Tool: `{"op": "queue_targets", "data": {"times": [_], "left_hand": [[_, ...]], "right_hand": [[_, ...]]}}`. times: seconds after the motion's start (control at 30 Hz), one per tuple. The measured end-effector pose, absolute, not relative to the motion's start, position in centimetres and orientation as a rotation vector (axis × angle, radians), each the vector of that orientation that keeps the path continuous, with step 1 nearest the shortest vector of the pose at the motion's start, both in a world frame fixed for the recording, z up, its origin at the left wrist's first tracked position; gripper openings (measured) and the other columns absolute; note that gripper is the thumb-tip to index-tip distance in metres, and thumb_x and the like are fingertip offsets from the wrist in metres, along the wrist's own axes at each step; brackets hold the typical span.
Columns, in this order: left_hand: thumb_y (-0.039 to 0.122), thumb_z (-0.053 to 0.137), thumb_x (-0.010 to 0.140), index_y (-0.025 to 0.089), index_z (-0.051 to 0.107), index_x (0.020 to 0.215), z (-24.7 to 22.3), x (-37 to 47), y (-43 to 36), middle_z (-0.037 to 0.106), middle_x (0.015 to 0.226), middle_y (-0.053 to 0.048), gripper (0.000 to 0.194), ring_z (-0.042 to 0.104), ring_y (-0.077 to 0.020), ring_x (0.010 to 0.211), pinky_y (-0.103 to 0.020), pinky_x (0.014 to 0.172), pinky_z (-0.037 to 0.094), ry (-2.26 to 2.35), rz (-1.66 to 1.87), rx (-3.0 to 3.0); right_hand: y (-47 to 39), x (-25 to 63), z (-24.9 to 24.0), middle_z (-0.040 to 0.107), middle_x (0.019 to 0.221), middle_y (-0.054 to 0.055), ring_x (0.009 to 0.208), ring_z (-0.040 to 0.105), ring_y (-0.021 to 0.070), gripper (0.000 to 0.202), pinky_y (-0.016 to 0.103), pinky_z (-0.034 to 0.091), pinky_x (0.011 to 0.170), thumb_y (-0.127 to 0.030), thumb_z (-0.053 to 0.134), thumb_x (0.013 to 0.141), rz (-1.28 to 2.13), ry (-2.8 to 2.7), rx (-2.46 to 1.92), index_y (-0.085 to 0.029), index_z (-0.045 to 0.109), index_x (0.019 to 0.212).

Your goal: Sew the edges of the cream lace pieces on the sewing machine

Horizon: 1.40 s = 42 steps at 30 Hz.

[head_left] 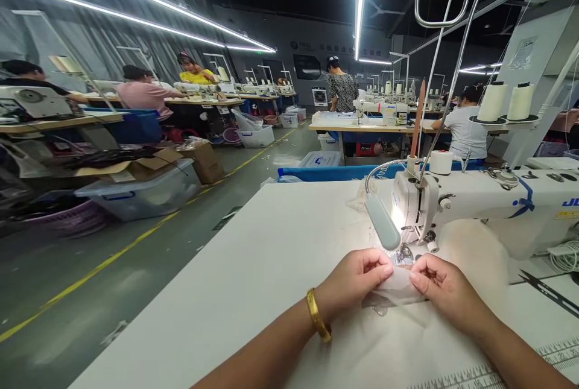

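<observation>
Both hands are just in front of the needle area of a white sewing machine [456,196]. Thumb and fingers of my left hand [357,277] pinch one side of a thin, pale sheer fabric [398,286]. My right hand [446,289] pinches the other side, a short gap away. The fabric spans between them, its upper edge close to the metal presser foot [404,254]. A grey-green lamp [382,223] lights this spot from above left. More pale cloth [473,250] lies under the machine arm.
Black scissors [549,292] lie at the right on the white table [253,274]. A clear ruler [465,377] is along the near edge. Thread cones [492,102] stand behind the machine. Clear bins [140,190] and a box [201,160] are on the floor; several people work beyond.
</observation>
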<state>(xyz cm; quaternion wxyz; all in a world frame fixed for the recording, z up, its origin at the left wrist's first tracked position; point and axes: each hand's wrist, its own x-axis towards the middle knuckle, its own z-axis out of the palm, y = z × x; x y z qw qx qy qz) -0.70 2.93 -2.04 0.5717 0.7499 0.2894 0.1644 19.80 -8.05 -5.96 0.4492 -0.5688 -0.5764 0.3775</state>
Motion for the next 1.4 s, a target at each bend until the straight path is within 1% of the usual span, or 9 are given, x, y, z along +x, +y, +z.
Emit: {"op": "queue_targets", "data": {"times": [0.33, 0.47, 0.63, 0.77, 0.87, 0.97, 1.13, 1.3, 1.4], "left_hand": [[0.039, 0.057, 0.089, 0.017, 0.063, 0.075, 3.4, -3.1, 2.1, 0.055, 0.068, 0.002, 0.026, 0.048, -0.0134, 0.063, -0.024, 0.059, 0.037, 0.640, 0.247, 2.128], [0.036, 0.060, 0.088, 0.018, 0.063, 0.072, 5.6, -3.1, 2.6, 0.056, 0.066, 0.003, 0.025, 0.047, -0.0131, 0.064, -0.024, 0.059, 0.034, 0.627, 0.128, 2.334], [0.029, 0.065, 0.079, 0.019, 0.046, 0.061, 2.5, 0.1, 4.8, 0.049, 0.062, 0.003, 0.028, 0.047, -0.0142, 0.064, -0.025, 0.057, 0.033, 0.662, 0.059, 2.436], [0.027, 0.069, 0.076, 0.020, 0.045, 0.061, -0.1, 2.3, 6.0, 0.052, 0.063, 0.004, 0.029, 0.048, -0.0145, 0.062, -0.025, 0.056, 0.035, 0.653, -0.001, 2.435], [0.028, 0.072, 0.076, 0.021, 0.046, 0.062, -0.7, 2.9, 6.6, 0.053, 0.064, 0.004, 0.031, 0.050, -0.0149, 0.063, -0.025, 0.059, 0.038, 0.635, -0.012, 2.433], [0.029, 0.075, 0.076, 0.021, 0.049, 0.063, -0.8, 3.2, 7.2, 0.053, 0.063, 0.005, 0.031, 0.051, -0.0147, 0.063, -0.025, 0.061, 0.040, 0.629, -0.027, 2.429], [0.033, 0.080, 0.075, 0.021, 0.057, 0.065, -1.4, 3.6, 7.9, 0.056, 0.064, 0.005, 0.028, 0.053, -0.0158, 0.064, -0.026, 0.062, 0.043, 0.604, -0.046, 2.449], [0.035, 0.079, 0.075, 0.020, 0.057, 0.067, -0.9, 3.2, 7.8, 0.059, 0.073, 0.001, 0.028, 0.058, -0.0218, 0.078, -0.032, 0.076, 0.049, 0.637, 0.024, 2.516], [0.025, 0.062, 0.086, 0.019, 0.058, 0.076, -0.5, 2.2, 6.6, 0.062, 0.089, -0.006, 0.012, 0.057, -0.0285, 0.093, -0.042, 0.089, 0.047, 0.736, 0.288, 2.653]], "right_hand": [[-10.5, 17.0, -3.4, 0.063, 0.081, 0.001, 0.079, 0.056, 0.0187, 0.032, 0.031, 0.043, 0.075, -0.048, 0.061, 0.098, 1.056, -1.439, -1.366, -0.021, 0.061, 0.080], [-11.1, 15.2, -3.1, 0.066, 0.078, 0.000, 0.076, 0.059, 0.0170, 0.023, 0.028, 0.046, 0.072, -0.037, 0.057, 0.098, 1.192, -1.379, -1.424, -0.022, 0.059, 0.081], [-9.7, 15.2, -5.1, 0.052, 0.065, -0.003, 0.061, 0.047, 0.0142, 0.031, 0.025, 0.030, 0.054, -0.023, 0.049, 0.096, 0.683, -1.722, -1.852, -0.023, 0.037, 0.068], [-9.4, 16.8, -5.8, 0.043, 0.062, -0.002, 0.060, 0.037, 0.0158, 0.037, 0.029, 0.020, 0.055, -0.019, 0.054, 0.091, 0.470, -1.851, -1.889, -0.023, 0.028, 0.065], [-9.4, 18.4, -5.0, 0.046, 0.065, -0.001, 0.063, 0.038, 0.0171, 0.035, 0.030, 0.023, 0.058, -0.019, 0.054, 0.093, 0.403, -1.961, -1.844, -0.023, 0.031, 0.066], [-9.1, 19.7, -4.1, 0.056, 0.076, 0.001, 0.073, 0.049, 0.0187, 0.027, 0.030, 0.034, 0.066, -0.017, 0.050, 0.097, 0.369, -2.063, -1.710, -0.022, 0.041, 0.072], [-8.1, 20.3, -5.0, 0.065, 0.093, 0.005, 0.084, 0.056, 0.0223, 0.021, 0.034, 0.046, 0.073, -0.012, 0.047, 0.100, 0.214, -2.168, -1.440, -0.023, 0.063, 0.108], [-8.1, 19.9, -6.7, 0.060, 0.089, 0.006, 0.082, 0.050, 0.0226, 0.025, 0.034, 0.045, 0.070, -0.002, 0.045, 0.091, 0.115, -2.196, -1.382, -0.021, 0.062, 0.095], [-8.3, 19.8, -6.8, 0.059, 0.090, 0.005, 0.082, 0.049, 0.0225, 0.029, 0.034, 0.045, 0.070, 0.001, 0.044, 0.089, 0.127, -2.166, -1.372, -0.021, 0.061, 0.098]]}}
